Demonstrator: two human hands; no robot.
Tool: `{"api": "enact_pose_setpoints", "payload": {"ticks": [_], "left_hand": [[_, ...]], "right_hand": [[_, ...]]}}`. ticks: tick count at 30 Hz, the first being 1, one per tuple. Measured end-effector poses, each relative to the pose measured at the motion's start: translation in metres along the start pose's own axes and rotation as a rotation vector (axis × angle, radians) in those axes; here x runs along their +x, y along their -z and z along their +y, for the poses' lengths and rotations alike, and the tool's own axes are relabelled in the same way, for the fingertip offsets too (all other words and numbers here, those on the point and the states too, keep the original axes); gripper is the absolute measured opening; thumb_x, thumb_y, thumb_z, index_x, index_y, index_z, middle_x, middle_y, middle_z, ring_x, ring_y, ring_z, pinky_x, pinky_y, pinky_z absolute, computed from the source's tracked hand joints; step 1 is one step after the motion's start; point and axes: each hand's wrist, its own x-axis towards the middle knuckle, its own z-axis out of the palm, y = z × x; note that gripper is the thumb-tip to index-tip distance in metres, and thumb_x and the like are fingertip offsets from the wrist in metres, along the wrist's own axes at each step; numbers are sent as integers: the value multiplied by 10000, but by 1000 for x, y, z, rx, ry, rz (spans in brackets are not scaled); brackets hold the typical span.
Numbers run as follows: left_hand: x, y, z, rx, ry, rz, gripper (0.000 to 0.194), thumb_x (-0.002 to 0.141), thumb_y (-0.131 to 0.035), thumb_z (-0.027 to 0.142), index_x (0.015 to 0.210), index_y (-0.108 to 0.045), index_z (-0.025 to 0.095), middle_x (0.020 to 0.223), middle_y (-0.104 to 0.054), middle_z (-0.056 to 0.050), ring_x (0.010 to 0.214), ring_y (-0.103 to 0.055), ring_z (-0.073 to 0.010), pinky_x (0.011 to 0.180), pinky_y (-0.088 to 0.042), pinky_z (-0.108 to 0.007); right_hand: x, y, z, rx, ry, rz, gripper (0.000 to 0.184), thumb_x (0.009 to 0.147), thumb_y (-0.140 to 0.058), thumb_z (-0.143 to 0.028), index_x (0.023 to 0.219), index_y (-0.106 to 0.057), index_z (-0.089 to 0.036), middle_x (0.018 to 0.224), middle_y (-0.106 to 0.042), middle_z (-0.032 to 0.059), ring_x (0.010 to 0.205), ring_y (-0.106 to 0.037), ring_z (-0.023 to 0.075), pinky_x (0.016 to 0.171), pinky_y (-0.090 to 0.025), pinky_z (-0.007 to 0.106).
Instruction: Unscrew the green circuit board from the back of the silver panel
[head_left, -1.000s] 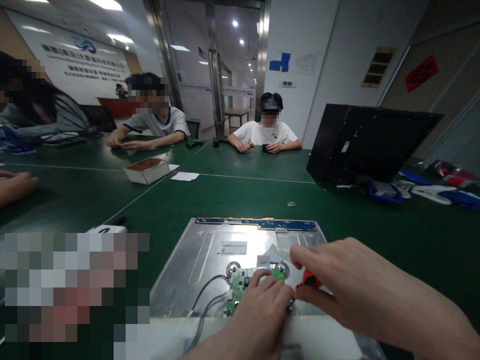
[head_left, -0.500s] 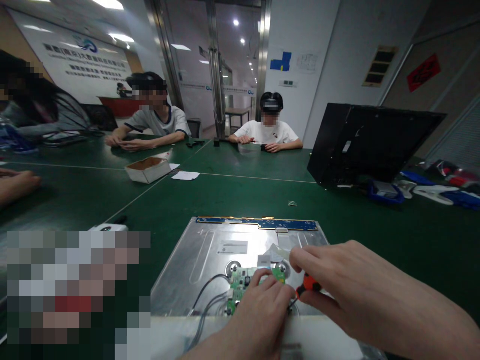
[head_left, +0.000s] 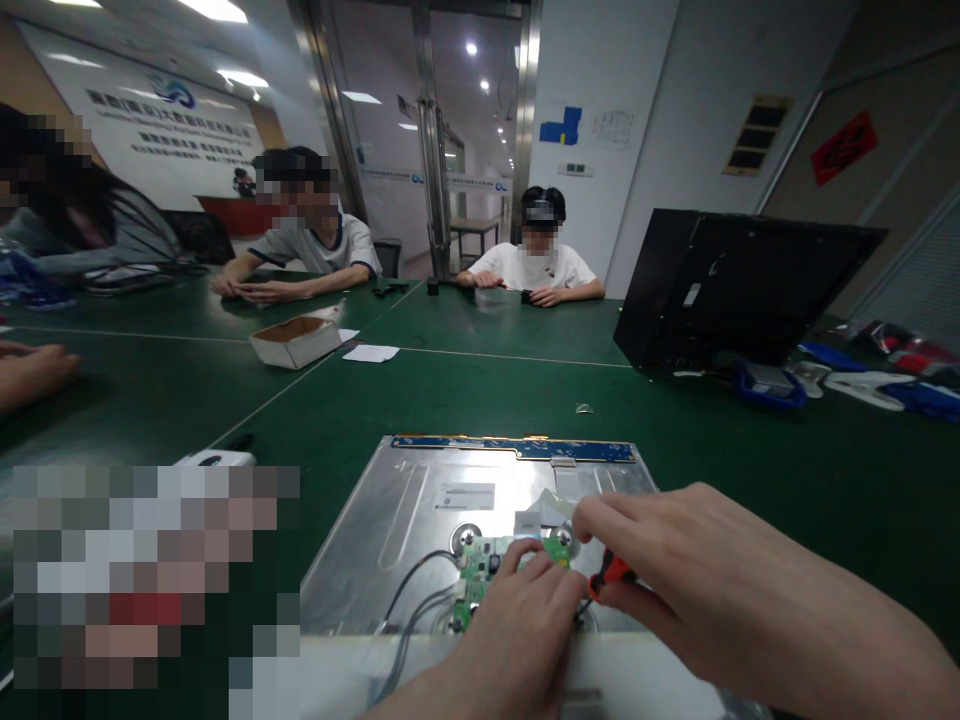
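Observation:
A metal display panel (head_left: 356, 530) lies back side up in front of me, with a narrow blue circuit strip (head_left: 480, 447) along its far edge. Near its middle sits a green circuit board (head_left: 480, 560), partly hidden under my left hand (head_left: 525, 610). That hand's fingers are curled together over the board, and their tips are hidden. My right hand (head_left: 660, 560) grips the red and black handle of a screwdriver (head_left: 611, 577). Its shaft slants down beside my left fingers to the board's right side; the tip is hidden. Dark cables (head_left: 409, 610) run from the board's left side.
A small open box (head_left: 296, 345) and white paper (head_left: 371, 353) lie ahead on the green table (head_left: 465, 385). A large black casing (head_left: 720, 290) stands at the right, with tools (head_left: 769, 383) by it. Two people (head_left: 319, 235) sit across; another person (head_left: 90, 210) is at far left.
The screwdriver handle has turned slightly in my right hand, whose fingers have shifted a little left. My left hand stays in place over the board.

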Motion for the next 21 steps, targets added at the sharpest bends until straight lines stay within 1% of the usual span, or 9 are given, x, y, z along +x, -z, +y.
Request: {"api": "enact_pose_setpoints", "payload": {"ticks": [2, 4, 6, 8, 11, 15, 18, 19, 21], "left_hand": [[0, 0, 0, 9, -3, -11, 408, 643, -622, 178, 1023, -477, 217, 1076, -638, -70, 1022, -561, -288, 1026, -284, -454], [1, 0, -1, 11, -9, -17, 435, 644, -632, 196, 1049, -474, 216, 1094, -635, -77, 1038, -560, -293, 1033, -281, -455], [2, 1, -1, 11, -5, -21, 462, 639, -642, 214, 1069, -474, 214, 1116, -629, -83, 1055, -558, -298, 1044, -274, -455], [3, 1, -1, 10, 3, -32, 468, 629, -651, 218, 1064, -480, 211, 1121, -627, -85, 1059, -557, -299, 1048, -273, -450], [2, 2, -1, 13, 2, -34, 448, 632, -649, 211, 1049, -484, 210, 1118, -627, -87, 1057, -558, -299, 1045, -275, -446], [1, -1, -1, 17, -7, -11, 403, 656, -624, 193, 1030, -476, 217, 1061, -644, -75, 1002, -574, -291, 1022, -290, -453], [1, -2, -2, 16, -4, 7, 388, 667, -606, 180, 1028, -469, 214, 1050, -646, -79, 986, -575, -293, 1012, -293, -464], [1, -2, -2, 15, -10, 9, 387, 672, -602, 187, 1034, -467, 212, 1063, -643, -84, 996, -571, -296, 1014, -290, -467], [1, -2, -1, 15, -16, 6, 385, 677, -599, 204, 1040, -469, 210, 1080, -637, -91, 1009, -567, -301, 1018, -290, -469]], "right_hand": [[-1, -1, 0, 14, -17, 33, 140, 860, -589, -175, 959, -534, -258, 873, -653, -22, 677, -592, 162, 522, -322, 274], [-2, 0, -2, 36, -2, 60, 131, 859, -596, -196, 953, -536, -265, 891, -653, -27, 699, -595, 167, 544, -336, 284], [-3, 2, -4, 52, 25, 50, 210, 822, -617, -169, 986, -539, -274, 943, -644, -28, 732, -595, 165, 567, -350, 281], [-3, 2, -5, 33, 40, 16, 269, 796, -603, -112, 1001, -537, -273, 937, -632, -24, 712, -584, 157, 555, -343, 270], [-1, -1, -2, -15, 45, -7, 251, 813, -546, -59, 959, -525, -261, 854, -618, -26, 631, -551, 145, 510, -298, 259], [2, -5, 2, -24, 20, 50, 211, 834, -580, -109, 960, -510, -263, 864, -642, -29, 661, -582, 161, 518, -306, 267], [0, -2, 0, 10, -11, 57, 160, 847, -605, -182, 957, -523, -263, 872, -654, -27, 684, -596, 169, 530, -323, 277], [-1, 0, -1, 25, -4, 54, 168, 838, -611, -183, 961, -528, -262, 886, -652, -24, 691, -594, 165, 537, -331, 277], [-3, 3, -5, 35, 22, 40, 215, 808, -602, -128, 963, -533, -259, 903, -643, -21, 696, -587, 155, 542, -338, 272]]}}
